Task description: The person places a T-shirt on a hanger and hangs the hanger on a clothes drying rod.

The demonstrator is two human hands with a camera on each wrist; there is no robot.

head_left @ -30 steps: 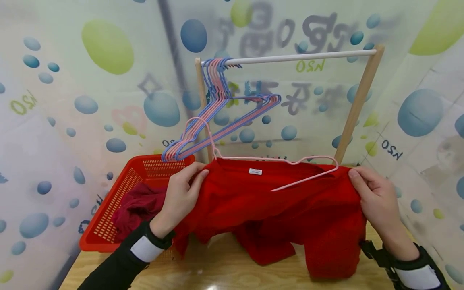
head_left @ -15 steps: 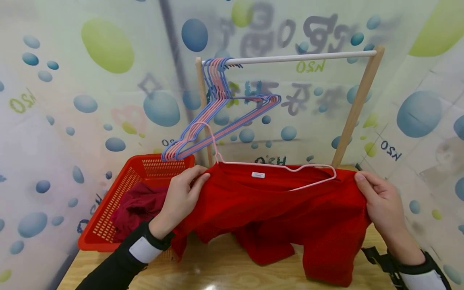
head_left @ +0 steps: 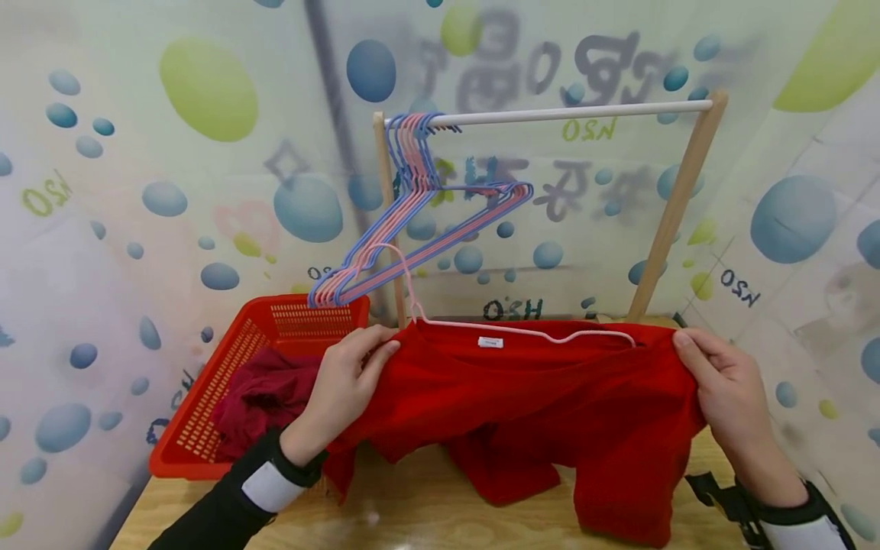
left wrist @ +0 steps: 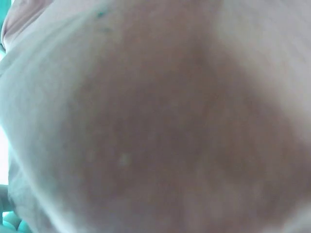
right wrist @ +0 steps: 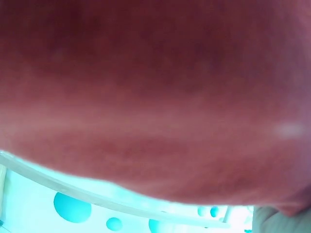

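A red shirt (head_left: 509,405) with a white neck label is stretched between both hands above the table. My left hand (head_left: 347,382) pinches its left shoulder between thumb and fingers. The right shoulder is gripped by my right hand (head_left: 725,389), thumb on top. A pink hanger (head_left: 495,327) sits in the neck opening, its hook sticking up at the left and its lower part hidden by the cloth. In the left wrist view a blurred close surface fills nearly everything. Blurred red cloth (right wrist: 155,121) covers most of the right wrist view.
Behind the shirt stands a rack with a white rail (head_left: 577,114) and wooden posts. Several blue and pink hangers (head_left: 419,191) hang at its left end. A red basket (head_left: 199,397) with dark red cloth (head_left: 268,393) stands left on the wooden table (head_left: 412,512).
The pink hanger has sunk lower, and its right end has slipped under the shirt's right shoulder. My right hand has shifted slightly right and down, pulling the shoulder outward.
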